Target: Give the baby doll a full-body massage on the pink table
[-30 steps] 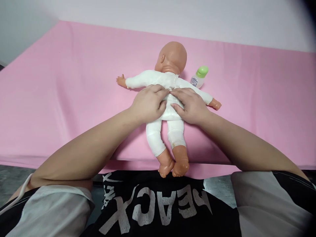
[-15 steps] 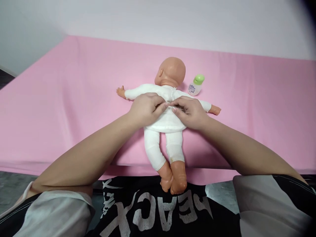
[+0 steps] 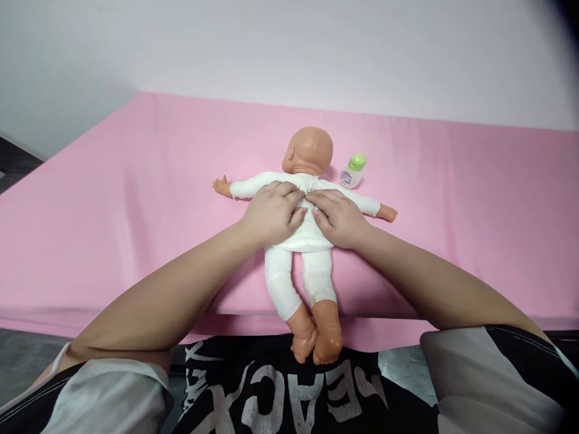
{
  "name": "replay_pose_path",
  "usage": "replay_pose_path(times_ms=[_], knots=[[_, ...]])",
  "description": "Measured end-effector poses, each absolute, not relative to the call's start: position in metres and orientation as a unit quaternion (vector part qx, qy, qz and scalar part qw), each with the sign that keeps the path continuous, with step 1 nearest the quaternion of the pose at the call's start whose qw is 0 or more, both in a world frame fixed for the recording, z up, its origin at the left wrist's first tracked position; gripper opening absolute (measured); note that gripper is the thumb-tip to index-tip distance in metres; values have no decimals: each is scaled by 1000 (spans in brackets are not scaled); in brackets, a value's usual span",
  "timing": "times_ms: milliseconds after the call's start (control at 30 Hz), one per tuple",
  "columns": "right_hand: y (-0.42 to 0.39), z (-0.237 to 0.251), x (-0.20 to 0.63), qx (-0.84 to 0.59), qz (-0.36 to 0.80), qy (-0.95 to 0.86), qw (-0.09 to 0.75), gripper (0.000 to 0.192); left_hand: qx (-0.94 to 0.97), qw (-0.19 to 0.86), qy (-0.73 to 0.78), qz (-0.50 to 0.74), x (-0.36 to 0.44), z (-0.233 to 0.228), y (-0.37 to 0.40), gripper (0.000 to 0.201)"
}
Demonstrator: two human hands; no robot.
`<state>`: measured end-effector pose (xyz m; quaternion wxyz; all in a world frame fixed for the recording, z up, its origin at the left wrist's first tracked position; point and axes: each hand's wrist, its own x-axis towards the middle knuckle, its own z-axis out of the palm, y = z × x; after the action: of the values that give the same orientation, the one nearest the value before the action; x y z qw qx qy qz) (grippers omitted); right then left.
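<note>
Fingers (image 3: 289, 194) of both my hands lie released, flat on doll's (image 3: 301, 238) white-suited back; bottle (image 3: 352, 171) just right of head.

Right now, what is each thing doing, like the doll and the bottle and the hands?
Doll: face down, arms spread, feet past the table edge.
Bottle: lying tilted beside the doll's head, green cap on.
Left hand: flat on the doll's back.
Right hand: flat on the doll's back.
Pink cloth: spread over the table.

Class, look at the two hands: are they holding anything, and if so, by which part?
Both the left hand and the right hand rest on the doll at its upper back, fingertips meeting on its white suit; whether they pinch cloth cannot be told.
</note>
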<state>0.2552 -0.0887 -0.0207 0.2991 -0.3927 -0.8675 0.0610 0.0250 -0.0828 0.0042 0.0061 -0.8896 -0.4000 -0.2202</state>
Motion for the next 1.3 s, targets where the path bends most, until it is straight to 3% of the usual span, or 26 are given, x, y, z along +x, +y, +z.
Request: replay_pose_path(times_ms=[400,567,867,1133,1300], knots=[[-92,-19,255,-415,40,-857,302,62,-890,60,-387,-232,23,1,-86,65],[-85,-26,257,-421,83,-870,243,61,-894,53,-401,-190,24,-1,-81,63],[-87,-25,258,-413,52,-877,240,63,-895,85,-396,-185,25,1,-88,66],[-78,-31,259,-452,99,-862,209,72,-892,18,-435,-116,26,-2,-78,71],[-76,-34,260,-441,108,-857,245,69,-889,-6,-427,-168,25,-3,-75,68]])
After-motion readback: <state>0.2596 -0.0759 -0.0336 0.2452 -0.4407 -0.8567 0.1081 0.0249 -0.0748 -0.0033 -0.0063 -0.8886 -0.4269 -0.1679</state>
